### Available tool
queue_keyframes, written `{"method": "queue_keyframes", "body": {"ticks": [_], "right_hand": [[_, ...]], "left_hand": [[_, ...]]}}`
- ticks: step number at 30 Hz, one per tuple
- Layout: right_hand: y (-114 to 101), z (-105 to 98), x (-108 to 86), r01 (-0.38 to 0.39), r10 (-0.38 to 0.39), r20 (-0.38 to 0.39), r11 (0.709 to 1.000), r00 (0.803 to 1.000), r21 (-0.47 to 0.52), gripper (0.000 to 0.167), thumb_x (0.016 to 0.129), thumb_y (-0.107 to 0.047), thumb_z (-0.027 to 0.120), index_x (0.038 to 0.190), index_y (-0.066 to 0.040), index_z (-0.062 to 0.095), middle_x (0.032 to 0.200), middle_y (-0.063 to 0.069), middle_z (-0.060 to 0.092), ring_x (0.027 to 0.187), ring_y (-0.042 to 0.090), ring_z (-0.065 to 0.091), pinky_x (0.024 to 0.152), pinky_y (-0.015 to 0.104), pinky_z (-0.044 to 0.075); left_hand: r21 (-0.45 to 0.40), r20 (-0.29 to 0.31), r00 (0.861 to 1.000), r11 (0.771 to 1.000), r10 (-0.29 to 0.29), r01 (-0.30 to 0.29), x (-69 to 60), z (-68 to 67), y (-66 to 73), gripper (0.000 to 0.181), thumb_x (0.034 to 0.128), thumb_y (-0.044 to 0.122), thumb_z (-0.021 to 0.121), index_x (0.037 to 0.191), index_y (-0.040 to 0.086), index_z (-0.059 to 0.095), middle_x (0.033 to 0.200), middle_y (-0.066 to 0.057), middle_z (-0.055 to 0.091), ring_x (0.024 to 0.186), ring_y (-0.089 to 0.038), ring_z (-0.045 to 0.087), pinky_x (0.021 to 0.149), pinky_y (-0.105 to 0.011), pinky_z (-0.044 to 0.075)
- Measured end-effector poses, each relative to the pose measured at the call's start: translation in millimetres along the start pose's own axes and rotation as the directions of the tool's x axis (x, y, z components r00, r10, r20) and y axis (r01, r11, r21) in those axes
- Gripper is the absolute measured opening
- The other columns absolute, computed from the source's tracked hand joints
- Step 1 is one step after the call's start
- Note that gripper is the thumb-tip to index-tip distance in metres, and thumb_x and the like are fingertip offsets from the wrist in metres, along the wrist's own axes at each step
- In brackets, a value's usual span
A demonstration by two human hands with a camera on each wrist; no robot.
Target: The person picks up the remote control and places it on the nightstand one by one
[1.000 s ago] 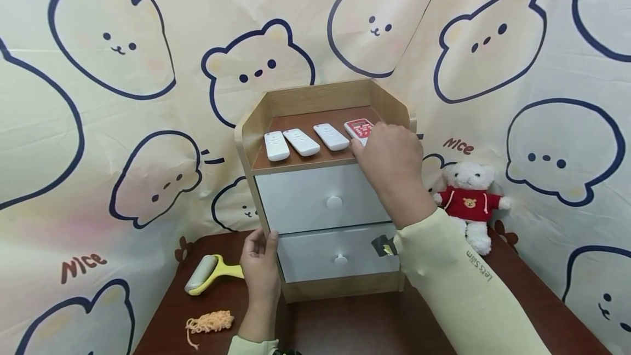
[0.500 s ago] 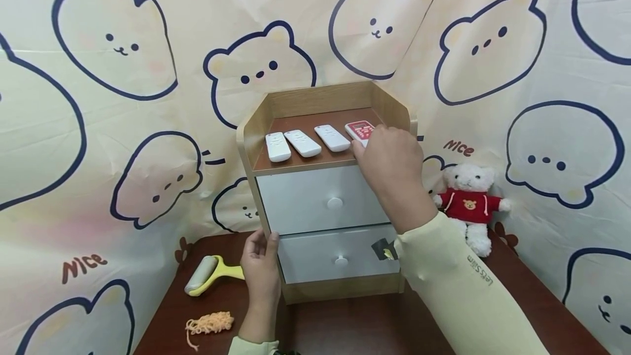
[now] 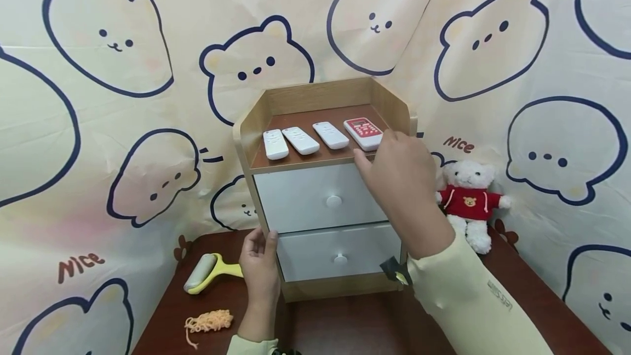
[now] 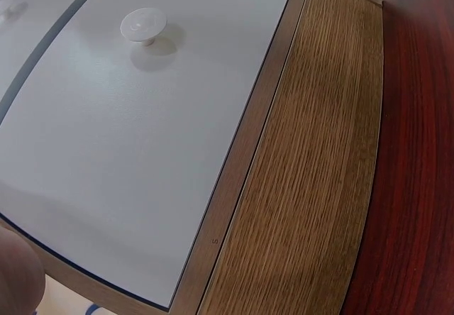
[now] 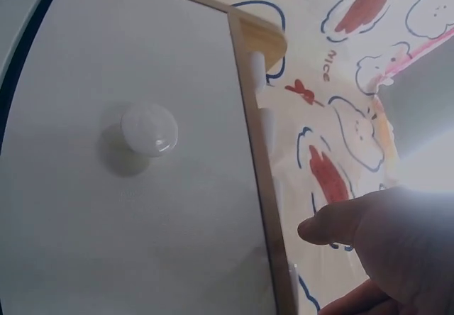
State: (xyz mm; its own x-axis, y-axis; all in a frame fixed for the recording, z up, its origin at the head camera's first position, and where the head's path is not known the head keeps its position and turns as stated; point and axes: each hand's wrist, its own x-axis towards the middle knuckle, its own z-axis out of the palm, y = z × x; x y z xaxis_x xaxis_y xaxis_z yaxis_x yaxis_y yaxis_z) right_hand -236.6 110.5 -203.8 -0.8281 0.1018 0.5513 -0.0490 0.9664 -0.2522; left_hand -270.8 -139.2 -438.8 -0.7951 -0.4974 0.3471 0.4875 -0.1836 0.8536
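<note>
A small wooden cabinet (image 3: 340, 289) stands on the table, with two grey-white drawers. On its top shelf lie several white remote controls, one of them (image 3: 330, 136) nearest a wider remote (image 3: 363, 133) with a red keypad and small screen. My right hand (image 3: 406, 185) is at the shelf's front right, beside the red-faced remote, its thumb apart from the bent fingers. In the right wrist view, nothing shows between thumb and fingers. My left hand (image 3: 260, 262) rests against the cabinet's left front edge, fingers loosely bent. Only a rounded bit of skin shows in the left wrist view.
Left of the cabinet lie a yellow-handled roller (image 3: 209, 274) and a bundle of peach-coloured cord (image 3: 209, 322) on the dark table (image 3: 345, 327). A white teddy bear (image 3: 470, 201) in a red hoodie sits to the right. A cartoon-printed cloth (image 3: 162, 108) hangs behind.
My right hand has drawn back from the red-faced remote, down and to the right, so more of the remote shows. My left hand stays at the cabinet's edge.
</note>
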Motion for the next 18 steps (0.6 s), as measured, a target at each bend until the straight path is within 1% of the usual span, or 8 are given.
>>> {"method": "queue_keyframes", "body": {"ticks": [3,6,9,10,12,15,16,18], "right_hand": [[5,-5,-12.8,0.014,-0.014,-0.025,1.0,1.0,0.027,0.075,0.098,-0.056,0.071,0.138,0.008,0.066,0.126,0.027,0.074,0.105,0.042,0.07,0.082,0.054,0.065],[11,-5,-28.1,0.057,-0.053,-0.069,0.996,0.996,0.062,0.07,0.099,-0.053,0.072,0.134,0.008,0.068,0.118,0.027,0.076,0.1,0.042,0.07,0.082,0.054,0.063],[19,5,-46.5,0.132,-0.112,-0.164,0.984,0.98,0.119,0.064,0.097,-0.047,0.077,0.13,0.008,0.07,0.108,0.026,0.078,0.093,0.043,0.071,0.08,0.054,0.061],[22,10,-53.0,0.161,-0.131,-0.209,0.977,0.969,0.137,0.062,0.096,-0.044,0.079,0.128,0.008,0.07,0.106,0.025,0.078,0.09,0.042,0.072,0.079,0.053,0.061],[30,24,-65.9,0.222,-0.162,-0.306,0.96,0.938,0.172,0.06,0.093,-0.04,0.084,0.127,0.007,0.072,0.105,0.024,0.08,0.09,0.041,0.075,0.08,0.053,0.064],[42,48,-84.5,0.313,-0.191,-0.444,0.924,0.876,0.218,0.056,0.091,-0.036,0.087,0.127,0.004,0.074,0.112,0.023,0.081,0.095,0.04,0.078,0.082,0.055,0.066],[47,56,-90.7,0.339,-0.199,-0.476,0.913,0.857,0.228,0.054,0.093,-0.038,0.085,0.127,0.003,0.074,0.113,0.022,0.081,0.096,0.038,0.078,0.083,0.055,0.066],[58,74,-101.2,0.41,-0.221,-0.552,0.879,0.804,0.245,0.052,0.098,-0.042,0.079,0.124,0.003,0.075,0.112,0.021,0.081,0.097,0.037,0.077,0.085,0.051,0.065]], "left_hand": [[-0.005,-0.005,1.0,1.0,0.001,-0.001,0.5,-0.3,0.2,0.029,0.1024,0.008,0.077,0.129,0.001,0.066,0.116,0.002,0.07,0.111,-0.011,0.067,0.095,-0.018,0.058],[0.0,-0.01,1.0,1.0,0.003,-0.003,2.0,-2.2,0.3,0.03,0.1025,0.009,0.077,0.129,0.002,0.066,0.116,0.002,0.071,0.112,-0.011,0.067,0.096,-0.018,0.058],[0.009,-0.015,1.0,1.0,0.003,-0.002,3.4,-4.3,-0.7,0.031,0.1026,0.01,0.077,0.13,0.001,0.067,0.116,0.002,0.072,0.112,-0.011,0.068,0.096,-0.018,0.058],[0.013,-0.018,1.0,1.0,0.003,-0.002,3.6,-4.9,-1.2,0.031,0.1027,0.011,0.077,0.13,0.001,0.067,0.117,0.002,0.072,0.113,-0.011,0.068,0.096,-0.018,0.058],[0.017,-0.019,1.0,1.0,0.005,-0.005,3.7,-5.9,-1.7,0.031,0.1029,0.011,0.077,0.13,0.001,0.067,0.116,0.002,0.071,0.113,-0.011,0.067,0.096,-0.017,0.058],[0.018,-0.016,1.0,1.0,0.007,-0.007,3.5,-6.8,-2.0,0.03,0.1031,0.011,0.077,0.129,0.001,0.067,0.116,0.002,0.071,0.112,-0.011,0.067,0.095,-0.017,0.058],[0.019,-0.013,1.0,1.0,0.007,-0.007,3.4,-7.0,-2.0,0.03,0.103,0.011,0.077,0.129,0.001,0.067,0.115,0.002,0.071,0.112,-0.011,0.067,0.095,-0.017,0.058],[0.026,-0.007,1.0,1.0,0.005,-0.005,3.5,-7.7,-2.0,0.029,0.1028,0.011,0.077,0.129,0.001,0.068,0.115,0.003,0.071,0.112,-0.01,0.067,0.094,-0.017,0.058]]}}
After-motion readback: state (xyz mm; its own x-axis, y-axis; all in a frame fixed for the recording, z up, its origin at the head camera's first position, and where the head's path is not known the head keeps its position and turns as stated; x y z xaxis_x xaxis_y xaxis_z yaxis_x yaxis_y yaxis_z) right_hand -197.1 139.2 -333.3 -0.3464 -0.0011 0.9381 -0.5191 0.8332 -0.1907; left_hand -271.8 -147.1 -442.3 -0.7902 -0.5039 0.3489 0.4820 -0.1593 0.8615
